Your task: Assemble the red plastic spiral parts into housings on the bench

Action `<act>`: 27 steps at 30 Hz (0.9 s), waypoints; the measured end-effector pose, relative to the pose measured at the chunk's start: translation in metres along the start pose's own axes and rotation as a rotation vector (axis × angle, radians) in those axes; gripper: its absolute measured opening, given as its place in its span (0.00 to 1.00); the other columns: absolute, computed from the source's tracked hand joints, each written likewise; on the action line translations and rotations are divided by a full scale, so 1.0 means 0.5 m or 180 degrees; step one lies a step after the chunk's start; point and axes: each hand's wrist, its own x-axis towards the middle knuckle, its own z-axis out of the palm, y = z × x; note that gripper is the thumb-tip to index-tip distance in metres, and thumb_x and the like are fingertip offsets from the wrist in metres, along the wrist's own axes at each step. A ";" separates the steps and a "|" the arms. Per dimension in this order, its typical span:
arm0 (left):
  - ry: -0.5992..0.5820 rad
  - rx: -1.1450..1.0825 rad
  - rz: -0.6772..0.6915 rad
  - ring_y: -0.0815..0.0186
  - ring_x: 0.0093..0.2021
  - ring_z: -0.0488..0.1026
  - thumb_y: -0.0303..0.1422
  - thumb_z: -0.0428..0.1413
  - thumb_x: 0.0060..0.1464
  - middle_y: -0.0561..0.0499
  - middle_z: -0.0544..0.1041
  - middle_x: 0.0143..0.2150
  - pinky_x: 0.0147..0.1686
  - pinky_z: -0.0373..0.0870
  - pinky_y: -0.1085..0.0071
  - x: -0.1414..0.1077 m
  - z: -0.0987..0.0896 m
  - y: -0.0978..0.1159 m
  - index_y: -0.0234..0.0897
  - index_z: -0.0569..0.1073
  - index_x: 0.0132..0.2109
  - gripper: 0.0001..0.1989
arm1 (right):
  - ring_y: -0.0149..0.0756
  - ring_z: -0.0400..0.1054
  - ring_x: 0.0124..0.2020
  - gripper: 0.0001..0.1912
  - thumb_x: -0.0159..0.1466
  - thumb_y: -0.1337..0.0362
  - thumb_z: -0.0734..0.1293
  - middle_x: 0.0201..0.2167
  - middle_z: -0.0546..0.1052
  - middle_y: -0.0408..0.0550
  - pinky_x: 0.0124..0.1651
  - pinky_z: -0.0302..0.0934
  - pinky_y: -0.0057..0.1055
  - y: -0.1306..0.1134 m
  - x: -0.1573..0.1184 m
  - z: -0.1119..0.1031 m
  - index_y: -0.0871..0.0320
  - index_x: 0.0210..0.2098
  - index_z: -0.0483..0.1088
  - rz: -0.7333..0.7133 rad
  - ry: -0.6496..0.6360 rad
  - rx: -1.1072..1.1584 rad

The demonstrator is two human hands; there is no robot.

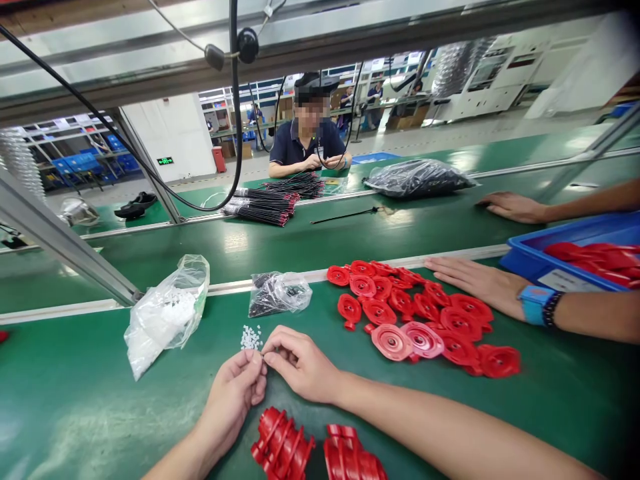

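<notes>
My left hand (239, 385) and my right hand (301, 363) meet fingertip to fingertip over the green bench, both closed in a pinch. Whatever sits between the fingertips is too small and too covered to name. Just beyond them lies a little heap of small white pieces (251, 337). Below my wrists stand two stacks of red plastic parts, a left stack (283, 443) and a right stack (351, 455), cut off by the lower edge. To the right spreads a pile of red round plastic parts (380, 311), with two paler ones at its front.
A clear bag of white pieces (165, 313) and a bag of dark small parts (280, 293) lie along the rail. Another person's hands (480, 287) rest beside the red pile and on the belt, near a blue bin (530, 257). Cable bundles (265, 203) lie opposite, before a seated person.
</notes>
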 end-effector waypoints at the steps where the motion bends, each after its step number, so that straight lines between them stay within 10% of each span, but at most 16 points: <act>1: 0.0005 0.0006 0.0011 0.76 0.23 0.58 0.46 0.71 0.51 0.56 0.68 0.26 0.23 0.54 0.77 0.000 0.001 0.000 0.33 0.73 0.34 0.22 | 0.29 0.63 0.29 0.05 0.69 0.67 0.66 0.34 0.71 0.45 0.31 0.58 0.26 0.000 0.000 0.000 0.58 0.38 0.74 -0.0011 -0.0004 -0.0015; 27: 0.0015 0.0108 0.0062 0.76 0.20 0.55 0.44 0.73 0.48 0.57 0.66 0.20 0.21 0.48 0.77 0.002 -0.019 0.005 0.33 0.73 0.30 0.22 | 0.36 0.73 0.36 0.14 0.71 0.71 0.64 0.39 0.79 0.53 0.37 0.68 0.30 0.005 0.004 -0.005 0.59 0.51 0.79 -0.1084 -0.0267 -0.0521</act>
